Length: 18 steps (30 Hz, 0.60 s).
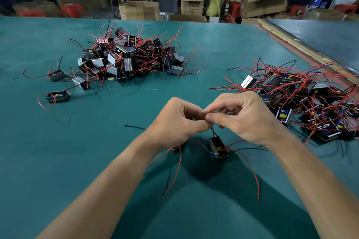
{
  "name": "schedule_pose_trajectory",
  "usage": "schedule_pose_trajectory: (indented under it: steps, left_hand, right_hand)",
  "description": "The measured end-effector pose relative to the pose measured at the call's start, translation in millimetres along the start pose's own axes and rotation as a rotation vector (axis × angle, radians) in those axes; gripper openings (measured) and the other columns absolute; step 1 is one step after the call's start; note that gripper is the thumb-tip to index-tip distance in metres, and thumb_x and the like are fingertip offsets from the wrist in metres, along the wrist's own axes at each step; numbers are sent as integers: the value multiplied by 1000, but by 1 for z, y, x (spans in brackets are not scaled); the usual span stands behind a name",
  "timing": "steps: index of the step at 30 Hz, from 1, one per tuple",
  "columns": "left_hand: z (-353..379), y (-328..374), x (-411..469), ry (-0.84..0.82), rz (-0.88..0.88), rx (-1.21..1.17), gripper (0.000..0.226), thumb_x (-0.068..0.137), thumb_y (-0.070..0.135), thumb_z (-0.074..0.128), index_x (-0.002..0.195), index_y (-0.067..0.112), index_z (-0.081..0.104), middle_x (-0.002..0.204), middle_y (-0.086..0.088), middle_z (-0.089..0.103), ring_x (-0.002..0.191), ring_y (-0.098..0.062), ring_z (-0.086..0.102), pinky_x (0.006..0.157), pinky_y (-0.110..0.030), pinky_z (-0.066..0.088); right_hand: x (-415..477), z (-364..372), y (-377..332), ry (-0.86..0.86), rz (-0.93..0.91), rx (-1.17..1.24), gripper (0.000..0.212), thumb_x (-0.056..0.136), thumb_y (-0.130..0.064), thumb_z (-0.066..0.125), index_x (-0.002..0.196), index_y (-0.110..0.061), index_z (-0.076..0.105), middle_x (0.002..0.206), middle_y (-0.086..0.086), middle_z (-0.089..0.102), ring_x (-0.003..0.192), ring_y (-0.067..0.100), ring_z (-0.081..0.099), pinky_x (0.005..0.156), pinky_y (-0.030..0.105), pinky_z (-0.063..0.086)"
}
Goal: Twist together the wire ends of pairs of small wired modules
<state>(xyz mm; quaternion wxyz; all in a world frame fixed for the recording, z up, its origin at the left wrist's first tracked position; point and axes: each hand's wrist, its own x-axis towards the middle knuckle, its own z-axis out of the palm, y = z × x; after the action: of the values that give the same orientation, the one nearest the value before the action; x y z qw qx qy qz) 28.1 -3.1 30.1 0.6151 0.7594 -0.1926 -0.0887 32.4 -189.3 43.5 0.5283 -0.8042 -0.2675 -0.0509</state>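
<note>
My left hand [175, 120] and my right hand [240, 116] meet fingertip to fingertip above the green table, both pinching thin wire ends between thumb and fingers. Below them hangs a small black module [218, 147] with a yellow part inside, its red and black wires running up into the pinch. A second module [176, 149] is mostly hidden under my left wrist. Long red wires [250, 169] trail from both toward me.
A heap of modules with red wires [132, 56] lies at the far left centre, with three loose ones [57, 96] beside it. Another spread pile [303, 101] lies at the right. The green table [97, 151] ends at a wooden strip [303, 48]. People sit among cardboard boxes behind.
</note>
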Motion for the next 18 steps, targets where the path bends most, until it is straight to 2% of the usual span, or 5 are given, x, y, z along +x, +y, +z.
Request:
schedule_pose_trajectory:
  steps: [5,9,12,15,18]
  left_hand:
    - [1,0,0,14,20,32,12,80,26,73,77,15,79,68,-2,47,72,-22,32,58,-50,32]
    - [1,0,-1,17,0,43,19,79,30,73,78,11,77,69,-4,48,72,-21,33,61,-44,30]
    - [2,1,-2,14,0,70,20,81,28,74,75,9,75,63,-5,46,63,-20,31,51,-42,27]
    - [2,2,-3,32,7,90,18,85,23,75,70,14,74,54,-2,44,51,-17,26,45,-26,19]
    - [4,2,-4,69,36,126,16,84,24,74,71,14,74,52,-1,42,49,-17,26,45,-25,19]
  right_hand:
    - [0,0,-1,10,-16,-46,24,80,-6,79,81,-30,76,79,3,71,64,20,60,62,24,47]
    - [-1,-3,1,18,-5,-130,19,80,-16,81,81,-33,75,78,-4,71,68,24,62,63,27,48]
    - [-2,-6,0,-3,19,-178,8,79,-24,81,77,-30,75,73,-5,70,65,20,61,62,27,48]
    - [-3,-8,1,-19,30,-221,16,81,-25,80,69,-22,70,59,-4,61,53,12,49,53,26,41]
    - [-4,-7,0,-23,78,-218,27,85,-24,77,63,-16,64,51,-8,49,48,5,37,47,21,32]
